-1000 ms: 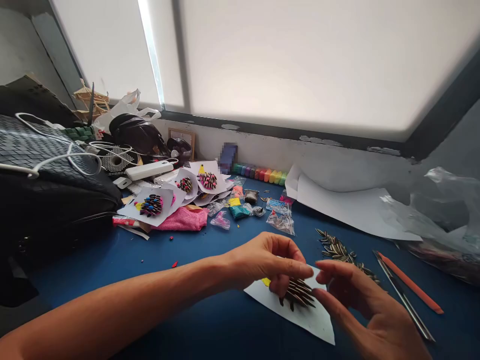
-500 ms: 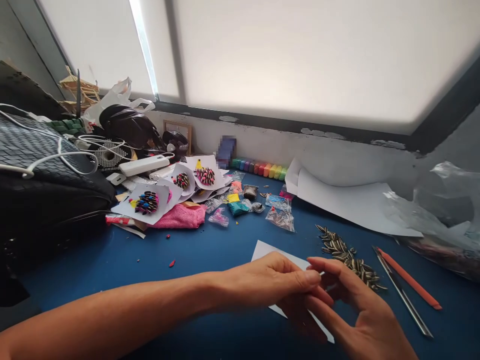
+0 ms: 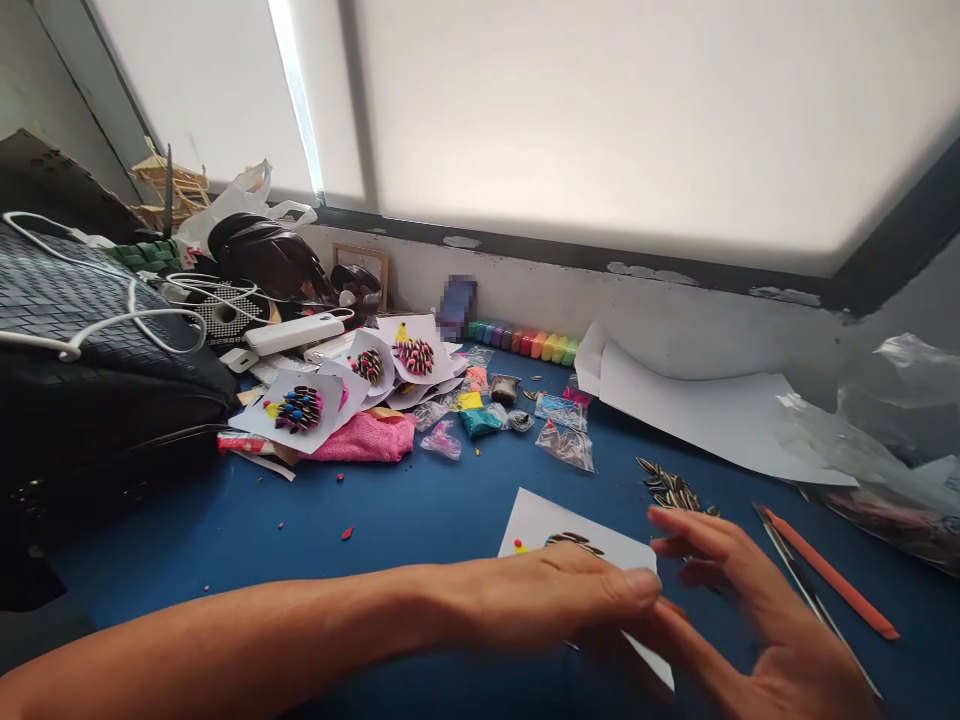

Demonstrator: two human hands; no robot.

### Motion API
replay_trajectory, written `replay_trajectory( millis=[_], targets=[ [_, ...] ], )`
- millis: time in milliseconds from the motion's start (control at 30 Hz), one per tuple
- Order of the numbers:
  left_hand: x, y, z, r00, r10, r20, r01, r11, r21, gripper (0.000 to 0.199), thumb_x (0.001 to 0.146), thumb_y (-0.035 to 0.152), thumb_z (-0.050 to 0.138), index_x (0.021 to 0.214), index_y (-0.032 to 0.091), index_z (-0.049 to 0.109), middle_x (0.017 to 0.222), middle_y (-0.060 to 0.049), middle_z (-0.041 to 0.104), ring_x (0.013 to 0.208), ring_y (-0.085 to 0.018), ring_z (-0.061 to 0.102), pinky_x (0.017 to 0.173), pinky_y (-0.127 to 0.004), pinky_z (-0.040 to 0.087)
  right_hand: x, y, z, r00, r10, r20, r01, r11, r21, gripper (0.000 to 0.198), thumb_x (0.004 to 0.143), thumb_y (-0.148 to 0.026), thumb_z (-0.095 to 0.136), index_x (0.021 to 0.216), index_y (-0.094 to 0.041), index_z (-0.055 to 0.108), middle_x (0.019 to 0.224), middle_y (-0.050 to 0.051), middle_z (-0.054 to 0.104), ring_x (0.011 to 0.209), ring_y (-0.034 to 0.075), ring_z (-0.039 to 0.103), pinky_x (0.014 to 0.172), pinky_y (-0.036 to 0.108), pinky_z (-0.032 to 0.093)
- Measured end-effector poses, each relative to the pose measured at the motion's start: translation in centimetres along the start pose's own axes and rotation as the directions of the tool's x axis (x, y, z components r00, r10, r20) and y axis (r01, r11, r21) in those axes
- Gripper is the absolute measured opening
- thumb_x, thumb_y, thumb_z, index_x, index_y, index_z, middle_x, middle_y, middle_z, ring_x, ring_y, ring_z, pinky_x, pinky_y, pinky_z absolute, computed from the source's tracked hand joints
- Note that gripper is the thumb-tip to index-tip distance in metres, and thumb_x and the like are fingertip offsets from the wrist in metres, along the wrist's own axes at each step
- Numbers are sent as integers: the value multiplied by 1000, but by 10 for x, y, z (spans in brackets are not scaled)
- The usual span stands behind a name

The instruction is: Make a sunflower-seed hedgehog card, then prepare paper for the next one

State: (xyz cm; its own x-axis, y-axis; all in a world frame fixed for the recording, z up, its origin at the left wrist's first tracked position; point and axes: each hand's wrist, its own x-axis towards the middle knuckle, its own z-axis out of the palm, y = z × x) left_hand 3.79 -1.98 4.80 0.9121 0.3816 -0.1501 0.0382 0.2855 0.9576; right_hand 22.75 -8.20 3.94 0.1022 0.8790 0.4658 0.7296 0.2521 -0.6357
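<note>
My left hand reaches in from the left over a white paper card, its thumb stretched out. Its other fingers extend downward in shadow; whatever the palm may hold is hidden. Beside it, my right hand is open and slightly blurred, with its fingers spread. Its thumb lies close to the left hand's fingers; I cannot tell whether they touch. On the card, partly covered by my left hand, are striped seeds and a small yellow and red piece. Loose sunflower seeds lie behind my right hand.
An orange tool and a thin metal tool lie at right. Seed-covered cards rest on a pink cloth at left. Small clay bags and a colour row sit behind. A black bag stands far left.
My right hand has moved away to the right, opening its fingers and covering more of the seeds. My left hand has lowered slightly, uncovering the seeds and yellow-red piece on the card.
</note>
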Motion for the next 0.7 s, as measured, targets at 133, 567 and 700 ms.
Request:
replay_trajectory(
  millis=[133,567,700],
  targets=[
    [-2,5,-2,997,22,-69,-21,1000,22,83,90,73,44,140,7,54,132,-20,62,121,-30,62,110,-45,42,-3,0,4,999,-18,35,19,1000,-7,44,84,-60,64,121,-37,65,120,2,66,96,22,68,75,31,58],
    [3,-2,-10,996,87,-34,-91,989,-117,34,91,40,64,107,11,73,105,-14,75,89,-20,74,97,-38,52,2,-2,-6,974,225,33,-227,956,188,45,72,-59,75,108,-32,73,100,3,73,82,21,70,74,32,60],
    [5,-4,-12,995,71,-68,-82,981,-176,25,90,36,67,100,14,73,88,-7,75,74,-14,72,90,-34,54,1,-9,-4,968,243,69,-252,921,296,29,78,-57,71,90,-31,77,104,3,74,94,23,71,77,29,60]
  ],
)
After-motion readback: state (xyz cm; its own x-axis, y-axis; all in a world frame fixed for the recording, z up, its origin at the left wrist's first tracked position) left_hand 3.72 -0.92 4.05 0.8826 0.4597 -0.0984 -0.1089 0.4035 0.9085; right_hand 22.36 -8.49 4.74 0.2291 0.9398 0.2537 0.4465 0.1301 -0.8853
